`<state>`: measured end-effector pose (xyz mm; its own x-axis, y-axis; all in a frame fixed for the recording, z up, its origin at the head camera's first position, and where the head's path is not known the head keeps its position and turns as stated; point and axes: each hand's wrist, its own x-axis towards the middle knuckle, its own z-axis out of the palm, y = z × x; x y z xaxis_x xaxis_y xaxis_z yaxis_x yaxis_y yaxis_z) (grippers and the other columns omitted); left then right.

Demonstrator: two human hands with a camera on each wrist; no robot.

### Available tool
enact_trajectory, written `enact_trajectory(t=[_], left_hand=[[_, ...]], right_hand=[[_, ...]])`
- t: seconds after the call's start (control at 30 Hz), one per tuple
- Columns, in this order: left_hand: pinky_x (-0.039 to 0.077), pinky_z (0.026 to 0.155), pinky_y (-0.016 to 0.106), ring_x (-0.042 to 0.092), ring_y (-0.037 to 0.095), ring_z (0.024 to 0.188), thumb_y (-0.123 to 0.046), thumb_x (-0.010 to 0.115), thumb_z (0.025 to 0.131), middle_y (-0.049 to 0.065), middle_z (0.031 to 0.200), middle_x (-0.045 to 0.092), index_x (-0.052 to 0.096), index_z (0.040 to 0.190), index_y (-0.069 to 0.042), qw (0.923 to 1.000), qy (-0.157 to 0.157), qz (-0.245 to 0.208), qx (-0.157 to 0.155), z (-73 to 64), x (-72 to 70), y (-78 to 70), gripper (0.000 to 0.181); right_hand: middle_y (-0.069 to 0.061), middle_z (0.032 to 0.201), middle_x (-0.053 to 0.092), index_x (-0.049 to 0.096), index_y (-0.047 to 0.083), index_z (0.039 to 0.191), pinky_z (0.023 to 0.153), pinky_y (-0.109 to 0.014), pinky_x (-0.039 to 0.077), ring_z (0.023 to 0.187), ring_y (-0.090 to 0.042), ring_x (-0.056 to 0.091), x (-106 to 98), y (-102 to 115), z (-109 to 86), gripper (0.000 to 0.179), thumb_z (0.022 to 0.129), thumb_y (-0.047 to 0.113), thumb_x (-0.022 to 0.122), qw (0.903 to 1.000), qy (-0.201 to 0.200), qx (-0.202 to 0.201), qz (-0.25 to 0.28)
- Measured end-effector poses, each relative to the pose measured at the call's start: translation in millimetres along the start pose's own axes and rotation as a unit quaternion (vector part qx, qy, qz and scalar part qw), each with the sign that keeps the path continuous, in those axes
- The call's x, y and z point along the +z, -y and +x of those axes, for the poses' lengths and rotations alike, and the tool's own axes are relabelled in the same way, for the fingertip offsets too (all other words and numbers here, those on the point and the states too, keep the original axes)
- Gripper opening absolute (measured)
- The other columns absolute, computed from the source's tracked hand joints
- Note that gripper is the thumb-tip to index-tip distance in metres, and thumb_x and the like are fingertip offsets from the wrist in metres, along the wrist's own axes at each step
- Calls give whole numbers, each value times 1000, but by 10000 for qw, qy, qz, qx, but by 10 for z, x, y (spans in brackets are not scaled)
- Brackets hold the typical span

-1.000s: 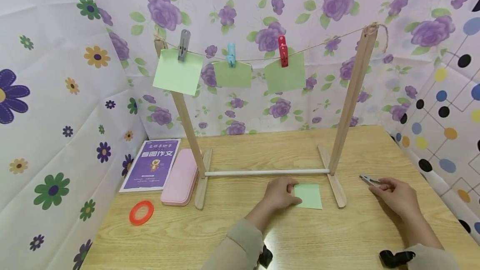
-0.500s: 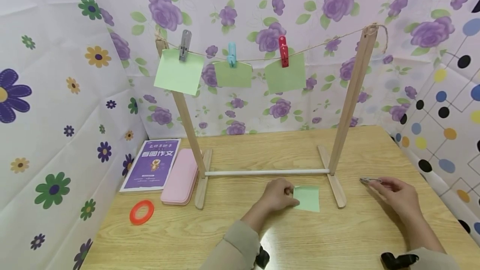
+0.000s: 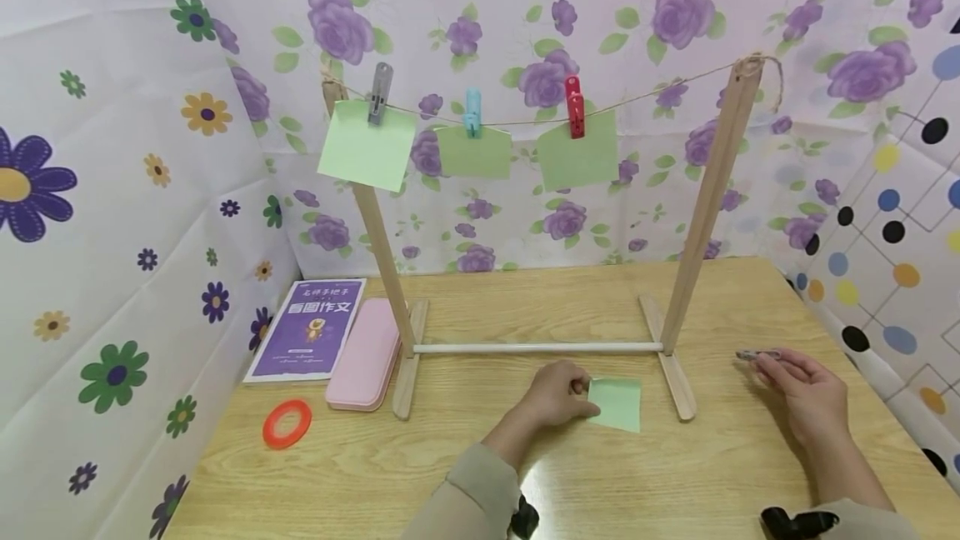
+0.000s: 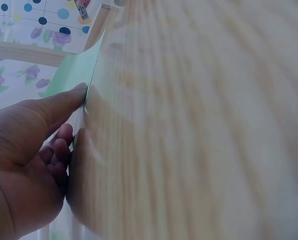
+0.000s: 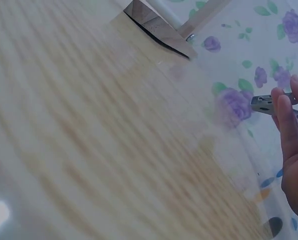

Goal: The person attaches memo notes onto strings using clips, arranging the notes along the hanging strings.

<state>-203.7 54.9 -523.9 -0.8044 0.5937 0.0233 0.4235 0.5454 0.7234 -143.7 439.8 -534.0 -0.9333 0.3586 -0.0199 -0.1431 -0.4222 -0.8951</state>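
In the head view, my left hand [image 3: 553, 394] lies low on the table and pinches the left edge of a pale green sticky note [image 3: 617, 404]. The left wrist view shows the thumb on that note [image 4: 71, 75], with the other fingers curled beneath. My right hand [image 3: 810, 398] holds a grey clothespin [image 3: 752, 354] between thumb and fingers, right of the stand; its tip points left. The right wrist view shows the clothespin [image 5: 262, 104] jutting out past the fingertips. Behind, a string [image 3: 645, 98] carries three green notes, held by a grey clothespin [image 3: 380, 94], a blue one [image 3: 472, 113] and a red one [image 3: 574, 107].
The string runs between two wooden posts [image 3: 708, 215], joined low down by a white rod [image 3: 536, 347]. A wooden foot [image 3: 678, 386] lies between my hands. At left are a purple book [image 3: 307, 332], a pink case [image 3: 365, 357] and an orange ring [image 3: 287, 424].
My left hand has drawn the note slightly left and towards me. My right hand has shifted a little to the right, and the clothespin has turned in its fingers.
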Motion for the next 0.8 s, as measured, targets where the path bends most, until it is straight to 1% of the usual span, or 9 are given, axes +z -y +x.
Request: enact_trajectory(t=[0.1, 0.2, 0.3, 0.43, 0.5, 0.57, 0.63, 0.7, 0.8], left_hand=[[40, 69, 17, 42, 3, 72, -19, 88, 80, -5, 77, 52, 61, 75, -11, 10000, -5, -36, -1, -1, -7, -11, 29], [39, 64, 17, 41, 4, 69, -17, 87, 81, -3, 76, 51, 58, 71, -12, 9999, -44, -112, -29, -4, -7, -14, 31], [38, 61, 17, 42, 4, 67, -14, 85, 82, -2, 75, 50, 59, 69, -12, 9997, -129, -177, -53, -8, 1, -10, 30], [41, 61, 16, 44, 2, 66, -13, 80, 86, -6, 75, 51, 62, 69, -12, 9994, -278, -218, -26, -15, 36, 11, 25], [42, 60, 17, 45, 2, 65, -13, 78, 88, -8, 73, 52, 62, 70, -12, 9986, -370, -366, -25, -22, 57, 23, 24], [39, 57, 17, 42, 3, 61, -12, 75, 90, -8, 67, 49, 59, 68, -11, 9971, -475, -585, -99, -33, 72, 33, 28], [40, 57, 17, 42, 3, 59, -13, 74, 91, -9, 64, 50, 60, 68, -12, 9936, -692, -863, -211, -40, 82, 40, 28], [42, 57, 18, 45, 2, 60, -13, 74, 92, -11, 64, 54, 63, 71, -12, 9874, -962, -1194, -391, -45, 79, 39, 24], [50, 66, 19, 54, 3, 71, -18, 73, 94, -11, 77, 63, 72, 83, -14, 9738, -1342, -1704, -685, -31, 37, -1, 12]], right_hand=[[-10, 90, 77, 72, 0, 107, 76, -29, 61, 81, -21, 76, -4, -5, 7, 23, 89, -15, 68, 9992, 100, -26, 399], [-12, 91, 77, 72, 0, 108, 76, -30, 62, 82, -22, 76, 4, -5, -4, 24, 91, -15, 64, 9980, 288, -62, 556], [-10, 91, 76, 74, 1, 109, 73, -30, 62, 81, -20, 76, 13, 2, -24, 24, 93, -13, 62, 9978, 445, -95, 473], [-4, 90, 77, 76, 3, 106, 67, -27, 63, 77, -15, 75, 39, 32, -46, 24, 95, -12, 61, 9985, 419, -144, 332], [-2, 90, 77, 77, 4, 104, 65, -25, 63, 76, -13, 74, 60, 58, -57, 25, 95, -13, 60, 9984, 384, -188, 377], [-1, 89, 77, 78, 5, 102, 63, -23, 62, 75, -12, 73, 84, 93, -67, 27, 96, -13, 59, 9979, 379, -209, 486], [-1, 90, 77, 78, 5, 102, 64, -23, 62, 75, -12, 73, 120, 137, -77, 28, 97, -13, 57, 9970, 430, -230, 609], [-1, 89, 77, 78, 4, 103, 64, -23, 62, 74, -12, 72, 172, 186, -81, 28, 97, -13, 56, 9964, 441, -298, 654], [-2, 87, 76, 78, 3, 103, 62, -22, 61, 72, -12, 72, 277, 271, -86, 27, 97, -13, 57, 9963, 428, -556, 500]])
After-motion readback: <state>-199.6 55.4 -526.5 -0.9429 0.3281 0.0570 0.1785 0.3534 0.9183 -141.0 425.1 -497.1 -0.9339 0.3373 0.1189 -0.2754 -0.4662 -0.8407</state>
